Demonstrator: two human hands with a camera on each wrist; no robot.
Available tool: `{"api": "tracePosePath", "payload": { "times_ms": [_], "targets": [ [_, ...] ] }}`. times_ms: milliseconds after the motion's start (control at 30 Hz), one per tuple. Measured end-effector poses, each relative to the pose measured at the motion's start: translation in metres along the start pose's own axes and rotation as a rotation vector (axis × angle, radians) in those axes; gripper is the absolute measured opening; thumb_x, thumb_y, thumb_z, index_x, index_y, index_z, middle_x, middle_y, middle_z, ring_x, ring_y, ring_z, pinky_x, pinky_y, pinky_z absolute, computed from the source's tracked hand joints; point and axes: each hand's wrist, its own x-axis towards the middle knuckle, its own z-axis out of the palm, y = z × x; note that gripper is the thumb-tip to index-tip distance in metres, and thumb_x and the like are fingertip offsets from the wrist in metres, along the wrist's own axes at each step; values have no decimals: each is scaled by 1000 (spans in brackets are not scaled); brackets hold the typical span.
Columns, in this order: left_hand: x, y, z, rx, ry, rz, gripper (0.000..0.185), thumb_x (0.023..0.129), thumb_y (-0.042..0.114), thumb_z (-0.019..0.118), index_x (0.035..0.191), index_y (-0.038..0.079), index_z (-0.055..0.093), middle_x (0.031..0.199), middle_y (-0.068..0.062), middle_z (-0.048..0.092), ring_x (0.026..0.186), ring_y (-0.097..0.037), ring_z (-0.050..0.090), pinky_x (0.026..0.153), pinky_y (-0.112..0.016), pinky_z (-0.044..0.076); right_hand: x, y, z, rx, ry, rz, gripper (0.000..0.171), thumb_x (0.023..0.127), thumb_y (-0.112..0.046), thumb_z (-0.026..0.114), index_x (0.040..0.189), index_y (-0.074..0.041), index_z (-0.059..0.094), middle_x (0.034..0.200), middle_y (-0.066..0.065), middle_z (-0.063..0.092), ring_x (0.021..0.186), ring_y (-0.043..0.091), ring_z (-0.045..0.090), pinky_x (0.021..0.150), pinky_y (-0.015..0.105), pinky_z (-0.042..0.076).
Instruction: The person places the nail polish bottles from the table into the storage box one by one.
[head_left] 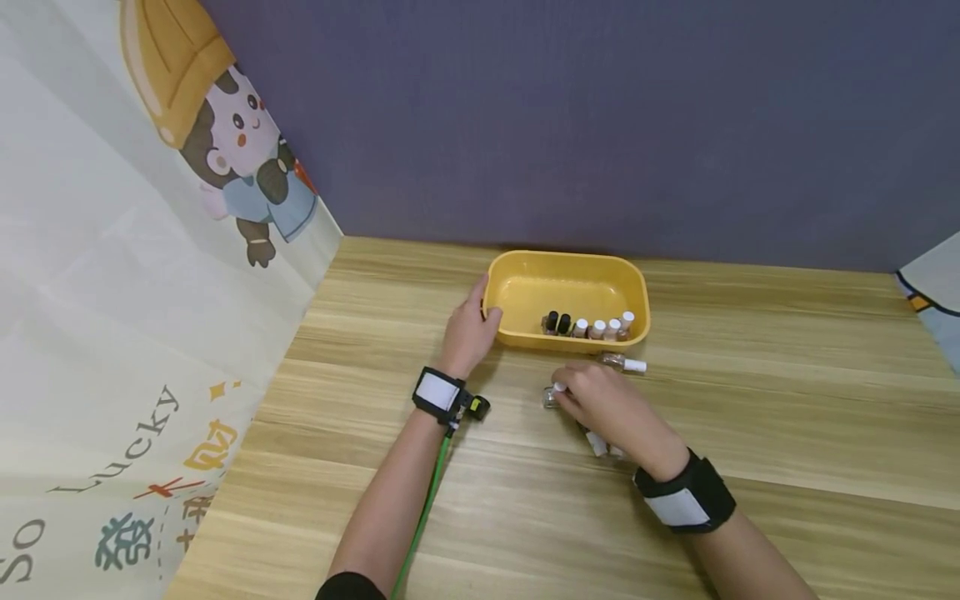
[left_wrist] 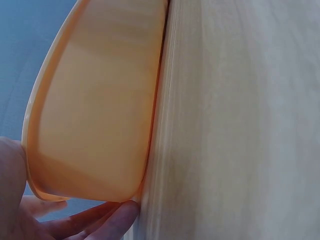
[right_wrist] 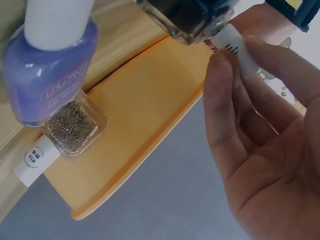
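My left hand (head_left: 468,333) grips the left end of a yellow plastic basket (head_left: 517,258), its fingers along the outer wall in the left wrist view. Inside, along the front wall, stands a row of nail polish bottles (head_left: 597,330) with black or white caps. My right hand (head_left: 607,408), in front of the basket, pinches the white cap (right_wrist: 235,47) of a dark nail polish bottle (right_wrist: 185,20). A glitter nail polish bottle (right_wrist: 72,125) lies beside the basket's front. In the right wrist view a purple nail polish bottle (right_wrist: 50,75) appears close up.
More white-capped bottles (head_left: 596,443) lie on the wooden table (head_left: 787,400), partly hidden under my right hand. Behind the basket rises a dark blue-grey panel (head_left: 570,125). A printed white curtain (head_left: 90,333) hangs on the left. A green cable (head_left: 427,508) runs along my left forearm.
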Motion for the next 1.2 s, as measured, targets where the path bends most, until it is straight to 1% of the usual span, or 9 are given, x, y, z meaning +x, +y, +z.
{"api": "tracePosePath", "payload": {
  "times_ms": [200,367,500,633,800,900,1200],
  "targets": [
    [-1,-1,-1,1,-2,-11,62,98,26,49,157,17,31,66,-3,51,46,-12,42,43,-27,38,0,-1,-1,13,1,-11,1,87,-6,72,86,-6,71,81,0,66,70,9,59,62,27,52],
    [-2,-1,-1,3,0,-9,62,98,25,49,157,16,31,63,-2,49,45,-12,40,42,-27,37,2,-1,-6,38,23,-12,7,84,-5,72,90,-5,73,83,1,65,71,9,57,61,25,51],
    [-2,-1,-2,-6,0,-13,62,98,25,49,157,16,31,62,-2,47,45,-12,40,42,-27,37,3,-1,-9,75,30,-12,9,85,-6,72,93,-5,74,83,-1,66,69,7,55,60,22,49],
    [-2,-1,-2,-1,4,-15,62,97,25,49,157,15,32,64,-2,48,46,-12,41,44,-28,38,5,0,-10,96,32,-26,8,86,-6,71,93,-6,73,82,-2,65,69,5,54,60,22,49],
    [-2,-2,-2,1,2,-18,63,97,24,49,157,15,31,63,-2,47,46,-13,41,43,-28,38,8,0,-12,69,89,-78,11,86,-4,70,96,-3,73,85,2,66,74,11,60,64,27,53],
    [-1,-2,-1,2,-3,-16,63,98,25,49,157,16,30,61,-2,47,46,-13,41,43,-28,38,9,-1,-14,39,115,-91,15,85,-3,72,100,-1,73,90,6,69,81,16,65,69,31,56],
    [0,1,0,12,13,11,62,98,24,49,156,13,32,68,-5,51,48,-13,43,46,-27,39,14,-1,-21,26,184,-134,16,83,1,75,99,0,73,95,11,70,89,25,67,76,37,57]
  ]
}}
